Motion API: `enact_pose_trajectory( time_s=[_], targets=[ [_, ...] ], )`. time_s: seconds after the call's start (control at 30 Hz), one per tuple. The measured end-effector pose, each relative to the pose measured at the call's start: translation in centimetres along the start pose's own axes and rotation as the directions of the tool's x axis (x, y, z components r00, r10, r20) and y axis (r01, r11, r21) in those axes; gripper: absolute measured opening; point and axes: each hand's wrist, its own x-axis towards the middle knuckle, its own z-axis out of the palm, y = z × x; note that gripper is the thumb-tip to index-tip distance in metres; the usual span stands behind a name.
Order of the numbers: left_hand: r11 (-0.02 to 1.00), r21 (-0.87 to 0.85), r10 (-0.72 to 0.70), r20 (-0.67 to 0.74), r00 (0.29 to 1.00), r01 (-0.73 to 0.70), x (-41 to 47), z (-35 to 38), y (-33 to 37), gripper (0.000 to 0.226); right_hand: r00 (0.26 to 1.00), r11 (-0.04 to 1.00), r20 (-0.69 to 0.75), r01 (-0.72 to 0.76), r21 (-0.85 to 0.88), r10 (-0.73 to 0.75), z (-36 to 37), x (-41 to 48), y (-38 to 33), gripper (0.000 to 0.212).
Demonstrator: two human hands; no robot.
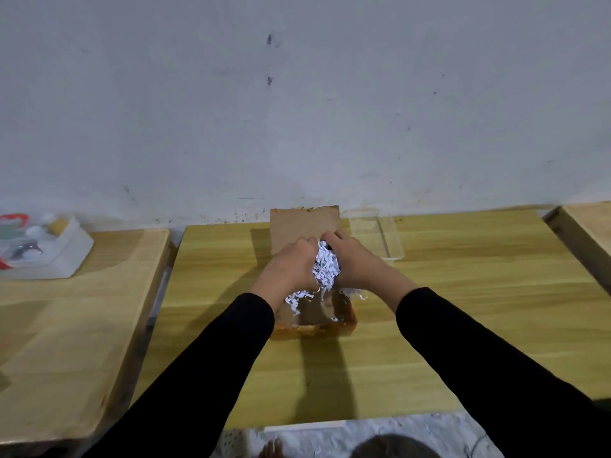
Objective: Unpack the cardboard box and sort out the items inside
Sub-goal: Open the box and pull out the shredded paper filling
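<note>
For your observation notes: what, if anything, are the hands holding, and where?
Left hand and right hand grip the shredded paper clump by its opposite sides.

A pale grey wall (297, 94) fills the upper half, scuffed and dotted with small dark marks, and three light wooden tables stand along it side by side with narrow gaps between. The middle tabletop (463, 309) looks yellower than the left table (66, 325) and the right table (591, 226). Down at the near edge, speckled grey floor (413, 434) shows.
</note>
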Motion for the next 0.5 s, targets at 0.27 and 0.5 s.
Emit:
enact_pose_trajectory(
  time_s=[0.27, 0.5],
  targets=[
    [0.967, -0.034, 0.251, 0.021, 0.968, -0.251, 4.5, 1.2, 10.7, 0.058, 0.975, 0.982, -0.119, -0.187, -0.008, 0.185, -5.6, -6.9, 8.3, 0.066],
    [0.929, -0.072, 0.371, 0.187, 0.910, -0.364, 6.8, 10.0, 18.5, 0.065, 0.922, 0.925, -0.079, -0.376, 0.060, 0.380, -2.4, -14.1, 17.6, 0.064]
  ],
)
